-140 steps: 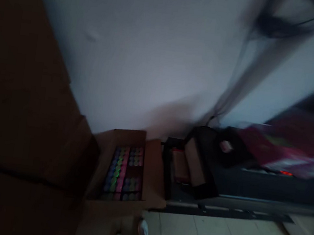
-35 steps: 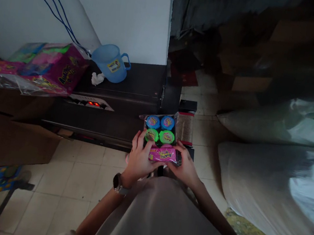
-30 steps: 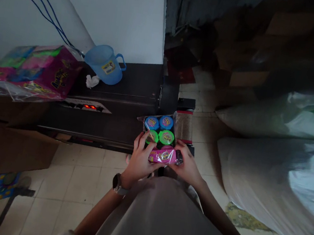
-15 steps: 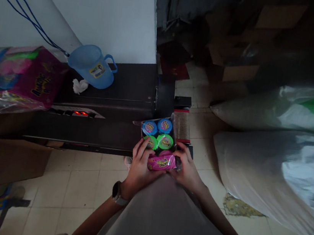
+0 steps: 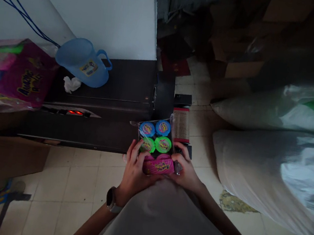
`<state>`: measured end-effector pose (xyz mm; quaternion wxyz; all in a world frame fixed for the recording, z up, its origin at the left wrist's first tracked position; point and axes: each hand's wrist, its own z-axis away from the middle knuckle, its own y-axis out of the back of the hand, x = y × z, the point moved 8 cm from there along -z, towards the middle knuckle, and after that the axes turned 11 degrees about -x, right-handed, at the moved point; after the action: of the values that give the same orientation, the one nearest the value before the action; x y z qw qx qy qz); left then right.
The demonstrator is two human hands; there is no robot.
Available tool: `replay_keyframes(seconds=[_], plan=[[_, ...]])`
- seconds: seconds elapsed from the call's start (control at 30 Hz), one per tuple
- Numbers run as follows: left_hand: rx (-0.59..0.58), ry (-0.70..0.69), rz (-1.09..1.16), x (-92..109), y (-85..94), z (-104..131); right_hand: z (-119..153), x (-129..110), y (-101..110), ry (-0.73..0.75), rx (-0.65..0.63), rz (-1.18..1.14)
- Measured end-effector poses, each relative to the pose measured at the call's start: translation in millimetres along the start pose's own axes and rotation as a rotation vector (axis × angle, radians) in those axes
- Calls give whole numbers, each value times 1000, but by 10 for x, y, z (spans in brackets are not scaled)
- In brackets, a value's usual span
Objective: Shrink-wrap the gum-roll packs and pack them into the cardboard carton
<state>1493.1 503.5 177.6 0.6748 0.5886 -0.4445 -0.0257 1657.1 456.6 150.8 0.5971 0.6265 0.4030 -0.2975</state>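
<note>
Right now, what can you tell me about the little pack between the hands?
The pack is boxy, its front pink with yellow lettering. Behind that front lie pink pieces, then two round green lids, then two blue lids, all with printed labels. Shiny, clear wrap, seemingly plastic, covers it and sticks out at the far left corner. The left hand holds one side, its fingers partly over a green lid; the right hand holds the other. Its underside is hidden.

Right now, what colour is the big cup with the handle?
The cup is see-through light blue. It shows best in the head view.
</note>
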Motion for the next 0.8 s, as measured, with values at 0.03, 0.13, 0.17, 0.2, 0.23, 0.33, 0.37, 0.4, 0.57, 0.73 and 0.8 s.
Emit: replay_keyframes(seconds=[0.03,0.13,0.17,0.2,0.23,0.33,0.37,0.4,0.57,0.73,0.8], plan=[[-17,-19,-7,16,2,-13,-1,3,0,-3,-5,-8],[-45,-75,-17,36,10,-47,-10,10,3,0,-22,-17],[-44,-88,-15,31,12,-50,-14,11,4,6,-27,-16],[-34,-99,-9,25,15,-46,-17,14,0,12,-34,-15],[-21,-109,0,19,17,-35,-20,19,-6,17,-42,-16],[14,-85,43,-18,-4,16,-19,56,-44,10,-69,-21],[24,-62,60,-30,-16,34,-15,70,-55,3,-74,-20],[36,-40,73,-35,-27,51,-9,79,-61,-3,-74,-9],[91,-29,55,49,-42,87,15,-77,-25,46,-50,201],[41,-69,21,68,-50,79,39,-226,-12,44,-49,433],[-20,-75,-17,63,-87,84,66,-180,5,-3,-22,470]])
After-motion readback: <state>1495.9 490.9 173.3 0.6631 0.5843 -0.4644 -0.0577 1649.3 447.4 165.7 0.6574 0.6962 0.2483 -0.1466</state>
